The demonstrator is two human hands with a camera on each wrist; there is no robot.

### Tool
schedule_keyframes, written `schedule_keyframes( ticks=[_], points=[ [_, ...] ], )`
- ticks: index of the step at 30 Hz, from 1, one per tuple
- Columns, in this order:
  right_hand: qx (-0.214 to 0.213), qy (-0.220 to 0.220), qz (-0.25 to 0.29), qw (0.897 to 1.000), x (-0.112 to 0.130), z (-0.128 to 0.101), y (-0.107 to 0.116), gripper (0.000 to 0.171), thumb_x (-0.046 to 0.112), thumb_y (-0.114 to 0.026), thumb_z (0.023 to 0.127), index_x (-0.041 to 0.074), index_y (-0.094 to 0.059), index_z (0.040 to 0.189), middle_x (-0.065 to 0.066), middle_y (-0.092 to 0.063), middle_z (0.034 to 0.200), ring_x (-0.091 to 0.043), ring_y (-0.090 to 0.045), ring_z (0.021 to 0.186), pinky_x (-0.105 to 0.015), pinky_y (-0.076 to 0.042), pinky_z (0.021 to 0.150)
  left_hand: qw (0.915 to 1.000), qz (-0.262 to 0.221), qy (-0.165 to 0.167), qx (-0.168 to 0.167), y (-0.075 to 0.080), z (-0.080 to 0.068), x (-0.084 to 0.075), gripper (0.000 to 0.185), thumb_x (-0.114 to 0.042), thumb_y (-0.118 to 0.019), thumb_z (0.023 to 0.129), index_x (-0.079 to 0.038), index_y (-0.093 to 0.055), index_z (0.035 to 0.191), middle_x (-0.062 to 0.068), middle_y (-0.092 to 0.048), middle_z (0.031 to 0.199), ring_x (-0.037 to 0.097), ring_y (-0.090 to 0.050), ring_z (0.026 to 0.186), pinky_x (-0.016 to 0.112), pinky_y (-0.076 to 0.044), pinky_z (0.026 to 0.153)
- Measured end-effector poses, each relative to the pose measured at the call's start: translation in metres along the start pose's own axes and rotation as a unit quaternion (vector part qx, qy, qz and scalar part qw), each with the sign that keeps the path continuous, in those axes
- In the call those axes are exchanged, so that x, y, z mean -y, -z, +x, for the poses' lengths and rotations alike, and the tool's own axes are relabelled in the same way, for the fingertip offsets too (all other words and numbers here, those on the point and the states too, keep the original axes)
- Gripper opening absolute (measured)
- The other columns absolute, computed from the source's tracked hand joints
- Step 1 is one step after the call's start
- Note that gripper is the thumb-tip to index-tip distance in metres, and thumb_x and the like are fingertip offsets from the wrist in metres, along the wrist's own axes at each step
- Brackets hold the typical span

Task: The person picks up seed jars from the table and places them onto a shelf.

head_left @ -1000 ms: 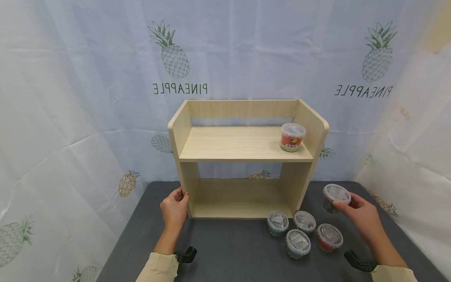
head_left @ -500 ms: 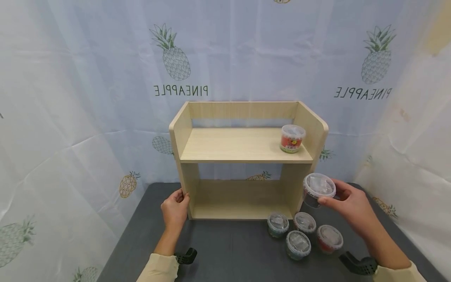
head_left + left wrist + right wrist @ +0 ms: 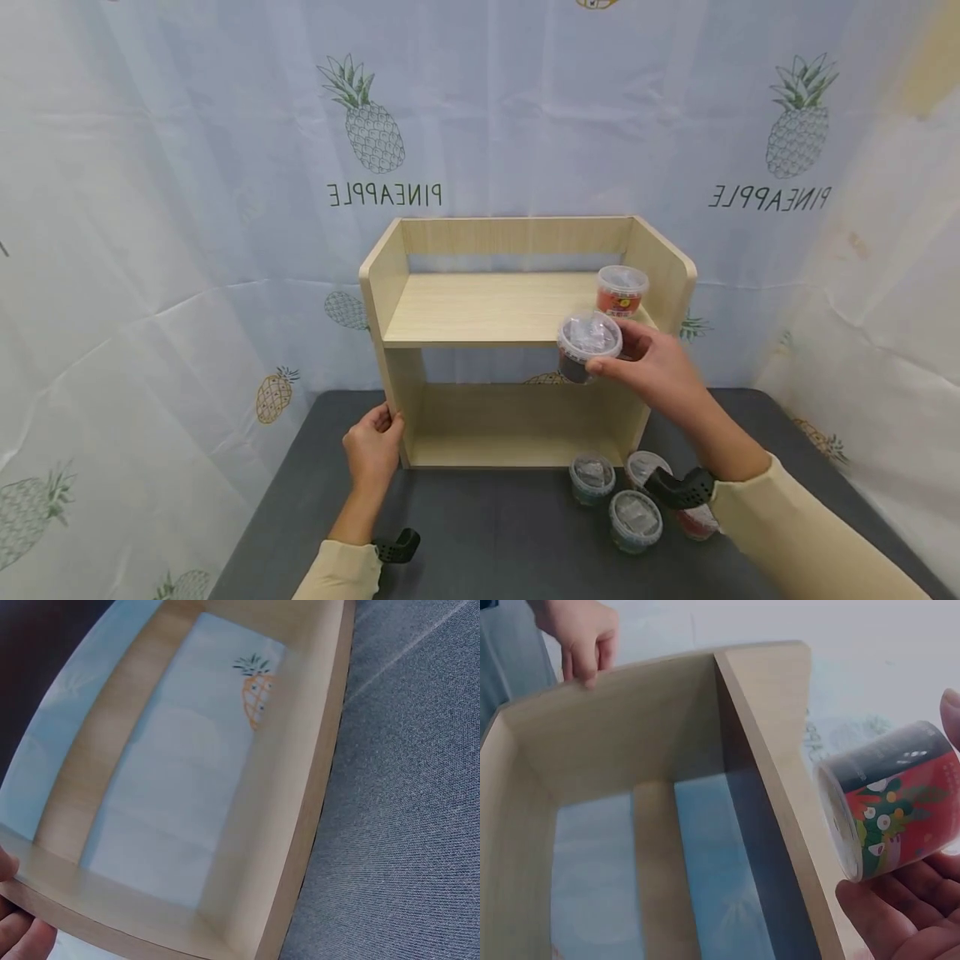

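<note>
The backdrop sheet (image 3: 187, 208) carries the one word that reads clearly: "PINEAPPLE", printed in dark capitals and showing mirror-reversed. It stands twice in the head view, once at 11 o'clock from the shelf (image 3: 525, 308), under a drawn pineapple (image 3: 362, 112), and again at 2 o'clock, under a second pineapple (image 3: 801, 112).

The red cup (image 3: 619, 292) on the upper board bears a label with a yellow patch and dark marks, perhaps characters, too small to read.

The cup (image 3: 896, 802) held in the right hand (image 3: 660, 367) has a red and green picture label in the right wrist view, with no legible lettering.
</note>
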State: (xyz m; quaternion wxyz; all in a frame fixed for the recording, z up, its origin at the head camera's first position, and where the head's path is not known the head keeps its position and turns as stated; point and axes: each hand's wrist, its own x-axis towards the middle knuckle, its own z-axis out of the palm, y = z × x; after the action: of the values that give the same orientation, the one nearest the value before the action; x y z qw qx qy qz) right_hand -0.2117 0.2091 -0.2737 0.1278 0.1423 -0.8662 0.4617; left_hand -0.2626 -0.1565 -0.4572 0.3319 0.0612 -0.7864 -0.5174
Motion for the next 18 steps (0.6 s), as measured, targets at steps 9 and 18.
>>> schedule_keyframes(
  ticks=[9,18],
  points=[
    [0.014,0.006,0.062,0.998,0.017,0.062,-0.041,0.069,0.045,-0.081,0.080,0.010,-0.058,0.135,-0.009,-0.066,0.122,-0.020,-0.065,0.107,-0.024,-0.056,0.080,1.0000,0.001,0.006,-0.004,0.001,0.000,0.001,0.024,-0.007,-0.073,0.084,0.007,-0.074,0.104,0.021,-0.075,0.095,0.029,-0.074,0.086,0.032,-0.062,0.068],
    [0.009,-0.022,0.079,0.997,0.018,0.107,-0.066,0.073,0.055,-0.080,0.076,0.010,-0.063,0.129,-0.006,-0.067,0.121,-0.020,-0.061,0.108,-0.038,-0.051,0.092,1.0000,0.002,0.000,0.003,0.000,-0.001,0.001,0.024,-0.007,-0.073,0.085,0.007,-0.074,0.105,0.021,-0.075,0.095,0.029,-0.074,0.087,0.035,-0.062,0.070]
  ],
)
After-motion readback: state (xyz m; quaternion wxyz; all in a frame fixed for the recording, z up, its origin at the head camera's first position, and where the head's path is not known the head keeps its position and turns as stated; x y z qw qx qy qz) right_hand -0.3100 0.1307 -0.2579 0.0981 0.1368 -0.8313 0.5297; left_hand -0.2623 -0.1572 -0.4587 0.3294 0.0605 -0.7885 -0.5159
